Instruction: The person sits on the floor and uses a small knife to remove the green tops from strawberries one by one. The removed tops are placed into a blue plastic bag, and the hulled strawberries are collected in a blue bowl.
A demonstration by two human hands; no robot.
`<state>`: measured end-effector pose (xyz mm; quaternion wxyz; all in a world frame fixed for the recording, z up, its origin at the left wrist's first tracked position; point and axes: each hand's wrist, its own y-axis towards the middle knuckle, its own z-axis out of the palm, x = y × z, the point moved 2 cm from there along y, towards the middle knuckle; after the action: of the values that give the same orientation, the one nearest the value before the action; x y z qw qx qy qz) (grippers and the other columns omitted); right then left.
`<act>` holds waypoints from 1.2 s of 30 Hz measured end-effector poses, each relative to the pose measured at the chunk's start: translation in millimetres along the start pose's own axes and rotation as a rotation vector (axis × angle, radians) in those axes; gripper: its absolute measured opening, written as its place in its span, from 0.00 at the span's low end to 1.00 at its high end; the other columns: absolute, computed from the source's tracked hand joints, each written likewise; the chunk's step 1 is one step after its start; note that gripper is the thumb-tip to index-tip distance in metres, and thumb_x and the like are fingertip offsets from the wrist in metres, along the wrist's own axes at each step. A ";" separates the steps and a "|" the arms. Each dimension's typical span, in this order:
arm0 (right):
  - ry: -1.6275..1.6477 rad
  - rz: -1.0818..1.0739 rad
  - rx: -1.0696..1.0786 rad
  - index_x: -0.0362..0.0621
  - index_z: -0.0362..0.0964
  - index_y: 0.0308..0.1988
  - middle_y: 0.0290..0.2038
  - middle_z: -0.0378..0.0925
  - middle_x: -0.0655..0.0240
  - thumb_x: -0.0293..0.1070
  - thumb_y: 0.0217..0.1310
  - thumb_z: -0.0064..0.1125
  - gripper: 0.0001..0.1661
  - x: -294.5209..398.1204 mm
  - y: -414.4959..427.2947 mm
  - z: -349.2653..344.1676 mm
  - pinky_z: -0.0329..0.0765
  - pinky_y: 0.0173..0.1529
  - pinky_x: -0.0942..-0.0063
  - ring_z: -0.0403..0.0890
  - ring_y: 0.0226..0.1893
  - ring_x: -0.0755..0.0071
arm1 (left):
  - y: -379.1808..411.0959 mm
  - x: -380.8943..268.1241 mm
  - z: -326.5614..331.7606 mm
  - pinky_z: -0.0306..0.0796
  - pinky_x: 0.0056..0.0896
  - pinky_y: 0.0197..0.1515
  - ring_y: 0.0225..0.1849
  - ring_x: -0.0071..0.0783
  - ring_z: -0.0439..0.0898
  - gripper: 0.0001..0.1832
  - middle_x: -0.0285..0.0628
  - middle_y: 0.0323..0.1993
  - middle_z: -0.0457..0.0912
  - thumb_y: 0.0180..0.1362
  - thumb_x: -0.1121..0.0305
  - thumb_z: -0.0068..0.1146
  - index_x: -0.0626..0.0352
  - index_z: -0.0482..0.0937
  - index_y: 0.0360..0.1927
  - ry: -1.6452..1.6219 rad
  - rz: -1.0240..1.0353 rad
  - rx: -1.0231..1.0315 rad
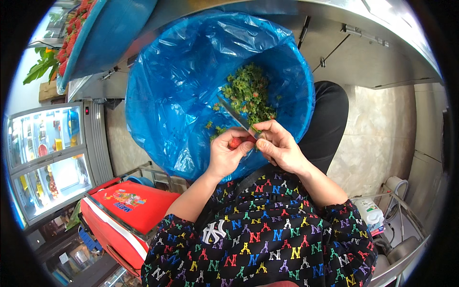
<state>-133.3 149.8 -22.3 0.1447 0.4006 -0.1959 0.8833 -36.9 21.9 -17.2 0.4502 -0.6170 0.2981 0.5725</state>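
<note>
My left hand (224, 154) holds a red strawberry (235, 142) between its fingers. Against the knife, more red fruit shows, and I cannot tell whether it is a second strawberry. A small knife (233, 113) is gripped in my right hand (283, 147), its blade pointing up and to the left. Both hands meet over the near rim of a large round bin lined with a blue plastic bag (168, 97). Inside the bag lies a heap of green strawberry tops (251, 89), with some smaller bits below and left of it. My fingers partly hide the knife's handle.
At upper left, a blue basin (111, 36) holds many strawberries (73, 36). Metal cabinets (344, 57) stand beyond the bin. A red cooler bag (132, 201) is at lower left, near a lit glass-door fridge (46, 154). A white jug (369, 211) sits on a rack at right.
</note>
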 end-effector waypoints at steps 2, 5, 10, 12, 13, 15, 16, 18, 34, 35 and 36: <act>0.006 0.100 -0.068 0.39 0.59 0.53 0.29 0.69 0.72 0.37 0.62 0.51 0.23 6.3 2.3 -4.1 0.66 0.25 0.85 0.67 0.25 0.86 | 2.8 -0.3 -5.8 0.68 0.14 0.28 0.31 0.17 0.75 0.09 0.36 0.34 0.80 0.53 0.73 0.59 0.60 0.76 0.39 -0.083 -0.050 0.009; -0.090 0.145 -0.196 0.38 0.55 0.59 0.26 0.68 0.74 0.43 0.63 0.47 0.30 15.2 6.7 -6.0 0.61 0.18 0.87 0.64 0.18 0.86 | 10.4 -11.1 -9.7 0.67 0.15 0.24 0.35 0.25 0.78 0.11 0.43 0.39 0.78 0.55 0.73 0.55 0.61 0.73 0.42 -0.332 -0.086 0.079; -0.233 0.176 -0.186 0.36 0.56 0.58 0.25 0.67 0.74 0.43 0.64 0.46 0.29 34.3 15.0 -0.5 0.61 0.17 0.86 0.63 0.18 0.86 | 14.6 -32.0 -27.1 0.64 0.15 0.23 0.41 0.28 0.78 0.14 0.44 0.44 0.76 0.60 0.68 0.48 0.56 0.70 0.49 -0.691 -0.228 0.204; -0.236 0.162 -0.169 0.37 0.57 0.58 0.25 0.67 0.74 0.42 0.64 0.45 0.28 43.2 17.6 3.6 0.62 0.17 0.86 0.64 0.17 0.86 | 16.6 -45.8 -33.8 0.64 0.14 0.23 0.41 0.27 0.78 0.14 0.44 0.44 0.75 0.61 0.67 0.47 0.56 0.69 0.50 -0.752 -0.222 0.214; -0.252 0.153 -0.179 0.37 0.58 0.58 0.25 0.66 0.74 0.42 0.64 0.45 0.28 49.0 18.7 6.9 0.62 0.17 0.86 0.63 0.17 0.86 | 18.6 -51.7 -36.9 0.64 0.14 0.23 0.41 0.27 0.78 0.14 0.44 0.45 0.75 0.61 0.66 0.46 0.56 0.69 0.50 -0.786 -0.224 0.221; -0.280 0.137 -0.202 0.37 0.59 0.57 0.25 0.66 0.74 0.41 0.64 0.46 0.27 60.7 20.3 14.3 0.62 0.17 0.86 0.63 0.17 0.86 | 26.5 -61.6 -48.4 0.64 0.14 0.23 0.42 0.27 0.77 0.16 0.43 0.45 0.74 0.62 0.63 0.44 0.57 0.68 0.51 -0.859 -0.232 0.216; -0.287 0.133 -0.219 0.38 0.60 0.56 0.26 0.67 0.74 0.41 0.64 0.46 0.25 65.6 19.7 18.0 0.62 0.17 0.86 0.63 0.17 0.86 | 27.6 -65.0 -52.1 0.65 0.15 0.24 0.42 0.27 0.76 0.16 0.44 0.46 0.74 0.62 0.63 0.44 0.57 0.69 0.50 -0.897 -0.240 0.192; -0.343 0.122 -0.255 0.39 0.61 0.55 0.26 0.68 0.73 0.40 0.64 0.46 0.24 64.5 19.0 14.3 0.62 0.17 0.86 0.63 0.17 0.86 | 29.4 -68.1 -57.9 0.66 0.15 0.25 0.42 0.27 0.75 0.16 0.44 0.47 0.73 0.62 0.62 0.45 0.58 0.69 0.49 -0.935 -0.249 0.152; -1.022 0.087 -0.058 0.44 0.63 0.49 0.24 0.69 0.67 0.34 0.57 0.52 0.19 40.3 12.7 5.1 0.68 0.31 0.74 0.68 0.25 0.75 | 30.6 -68.7 -82.4 0.69 0.18 0.31 0.40 0.25 0.74 0.12 0.42 0.47 0.73 0.60 0.67 0.45 0.56 0.68 0.47 -0.745 -0.190 -0.093; -1.118 0.178 0.069 0.43 0.64 0.47 0.30 0.74 0.61 0.35 0.55 0.53 0.19 35.5 15.7 10.5 0.71 0.36 0.71 0.74 0.29 0.70 | 30.0 -69.5 -83.3 0.68 0.18 0.31 0.40 0.25 0.74 0.12 0.42 0.47 0.73 0.60 0.67 0.45 0.56 0.68 0.47 -0.731 -0.180 -0.095; -1.212 0.097 0.220 0.43 0.65 0.47 0.32 0.75 0.58 0.36 0.54 0.53 0.20 25.5 17.3 14.5 0.72 0.38 0.69 0.76 0.33 0.65 | 29.3 -71.0 -83.2 0.68 0.19 0.32 0.40 0.24 0.74 0.12 0.42 0.47 0.73 0.60 0.68 0.45 0.56 0.68 0.47 -0.719 -0.172 -0.085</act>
<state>-147.2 130.3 1.9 -0.0746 0.8344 -0.1690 0.5193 -38.2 -75.4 40.7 0.5465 -0.4174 0.0439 0.7247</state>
